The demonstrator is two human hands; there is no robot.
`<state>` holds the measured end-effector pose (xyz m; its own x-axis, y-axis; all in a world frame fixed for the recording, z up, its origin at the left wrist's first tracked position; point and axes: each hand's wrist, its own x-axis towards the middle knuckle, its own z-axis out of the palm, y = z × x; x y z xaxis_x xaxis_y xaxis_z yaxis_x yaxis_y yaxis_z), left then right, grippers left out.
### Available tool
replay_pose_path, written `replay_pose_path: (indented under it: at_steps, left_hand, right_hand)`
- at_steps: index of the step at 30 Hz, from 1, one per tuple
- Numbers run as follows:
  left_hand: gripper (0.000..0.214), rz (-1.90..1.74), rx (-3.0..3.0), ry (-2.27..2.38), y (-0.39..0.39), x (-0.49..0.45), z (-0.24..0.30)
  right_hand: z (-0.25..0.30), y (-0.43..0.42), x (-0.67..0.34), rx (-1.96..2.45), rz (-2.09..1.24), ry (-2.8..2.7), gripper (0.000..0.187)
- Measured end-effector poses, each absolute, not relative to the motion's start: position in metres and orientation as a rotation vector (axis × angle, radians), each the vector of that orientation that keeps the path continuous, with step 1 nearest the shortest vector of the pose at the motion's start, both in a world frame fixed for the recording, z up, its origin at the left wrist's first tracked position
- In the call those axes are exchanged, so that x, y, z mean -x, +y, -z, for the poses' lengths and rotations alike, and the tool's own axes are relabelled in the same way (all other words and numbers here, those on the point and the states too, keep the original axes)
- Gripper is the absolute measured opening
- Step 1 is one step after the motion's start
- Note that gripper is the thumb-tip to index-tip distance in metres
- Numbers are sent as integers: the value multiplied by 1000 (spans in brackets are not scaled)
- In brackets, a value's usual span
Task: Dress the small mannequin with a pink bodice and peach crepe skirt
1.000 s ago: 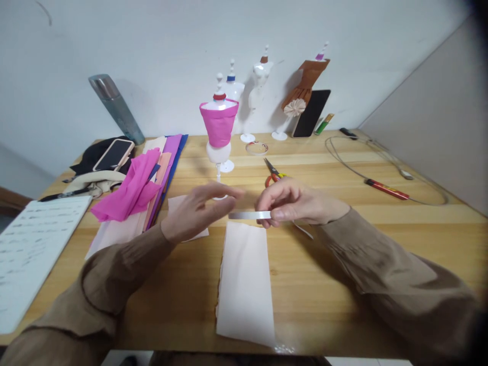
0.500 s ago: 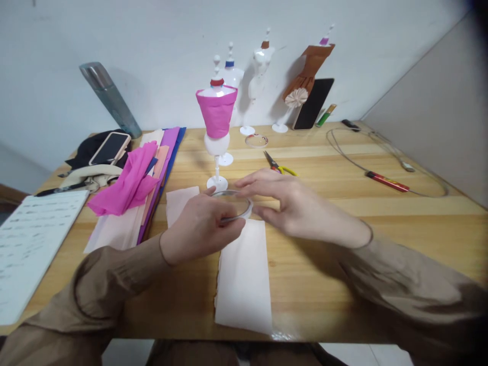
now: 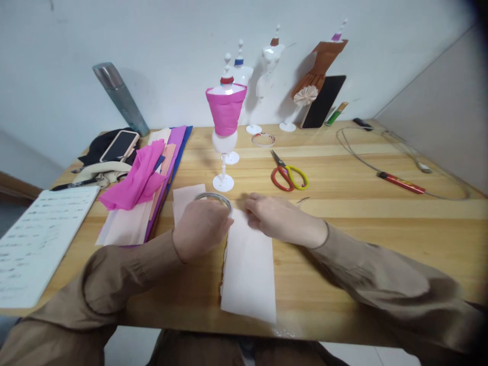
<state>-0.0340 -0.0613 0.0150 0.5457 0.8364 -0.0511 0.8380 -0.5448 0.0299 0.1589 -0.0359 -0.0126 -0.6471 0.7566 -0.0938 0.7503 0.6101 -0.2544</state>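
Note:
My left hand (image 3: 202, 227) grips a roll of tape (image 3: 215, 197), its ring standing out above my fingers. Close by on the right, my right hand (image 3: 272, 216) is low at the top end of a pale crepe paper strip (image 3: 249, 274), fingers curled together; whatever they pinch is hidden. That strip lies lengthwise toward the front edge, one long side ragged. A smaller pale paper piece (image 3: 185, 201) sits partly behind my left hand. Just beyond the hands stands a small white mannequin (image 3: 224, 142) wrapped in a pink paper top (image 3: 226, 111).
Scissors (image 3: 290, 177) with red and yellow handles lie beyond my right hand. More mannequins (image 3: 270, 66) stand along the wall. Coloured paper sheets (image 3: 133, 223), a phone (image 3: 120, 146) and a written sheet (image 3: 49, 229) are at left; a cable with a red stick (image 3: 402, 183) is at right.
My hands have moved apart. The right hand has left the tape roll, its fingers now curled at the strip's top end, uncovering the scissors. The view has shifted slightly.

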Motion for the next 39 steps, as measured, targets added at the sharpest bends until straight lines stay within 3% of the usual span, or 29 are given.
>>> replay_pose_path:
  at_steps: [5, 10, 23, 26, 32, 39]
  left_hand:
    - [20, -15, -2745, 1311, -68, 36, 1]
    - [23, -180, -2841, 1041, -64, 38, 17]
    - [31, -656, -2546, 954, -38, 43, 51]
    - [31, -694, -2554, 982, -37, 44, 53]
    - [32, -747, -2650, 955, -37, 45, 54]
    - [19, -719, -2682, 989, -39, 52, 57]
  right_hand:
    - [10, -20, -169, 1081, -696, -2843, 16]
    - [-4, -11, -182, 1128, -915, -2886, 9]
    - [-8, -8, -191, 994, -1027, -2941, 14]
    - [-10, -12, -189, 1094, -1065, -2898, 3]
    - [1, -24, -168, 1052, -863, -3022, 14]
    - [-18, -17, -184, 1030, -998, -2981, 13]
